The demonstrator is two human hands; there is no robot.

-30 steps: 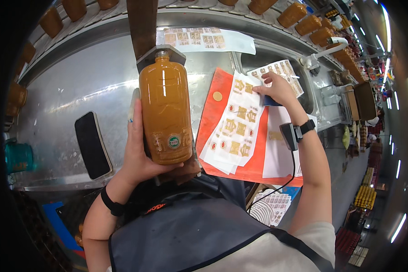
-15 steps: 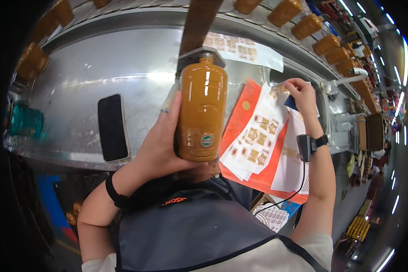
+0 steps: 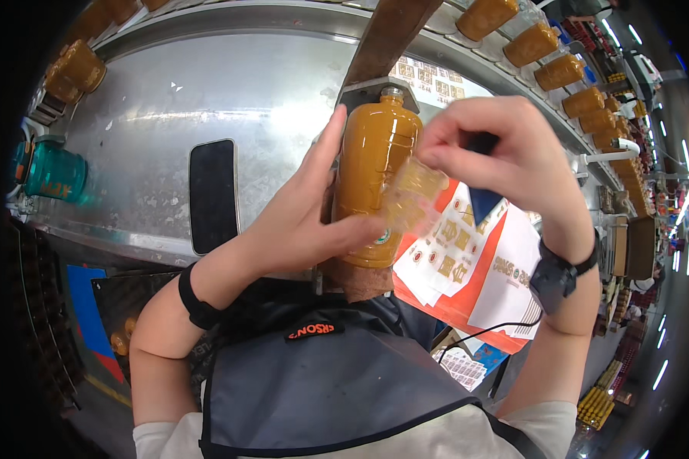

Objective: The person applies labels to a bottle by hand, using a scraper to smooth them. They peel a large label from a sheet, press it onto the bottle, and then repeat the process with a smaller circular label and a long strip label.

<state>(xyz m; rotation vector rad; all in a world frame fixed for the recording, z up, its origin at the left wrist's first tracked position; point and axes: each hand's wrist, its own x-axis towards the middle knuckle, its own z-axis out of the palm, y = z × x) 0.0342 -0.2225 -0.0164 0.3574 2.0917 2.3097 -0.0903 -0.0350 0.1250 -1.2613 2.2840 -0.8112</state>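
Observation:
A glossy amber-brown bottle (image 3: 364, 164) with a narrow neck stands in front of me against a metal bracket. My left hand (image 3: 302, 218) is closed round its left side, thumb across the lower front. Over the bottle's right side, my right hand (image 3: 505, 153) pinches a clear, gold-printed sticker (image 3: 415, 195), blurred by motion; whether it touches the bottle I cannot tell. A dark blue flat piece (image 3: 485, 203) sticks out below my right palm. White sheets of gold-and-red stickers (image 3: 448, 249) lie on an orange sheet (image 3: 445, 304) to the right.
A black phone (image 3: 213, 195) lies on the metal worktop (image 3: 145, 153) at left, with a teal container (image 3: 56, 172) beyond it. More amber bottles (image 3: 532, 44) line the conveyor behind. A white tap (image 3: 618, 151) stands at right, and a brown post (image 3: 386, 38) rises behind the bottle.
My right hand has moved left from the sticker sheets to the bottle, bringing a sticker. My left thumb has swung across the bottle's lower front. The view has shifted slightly.

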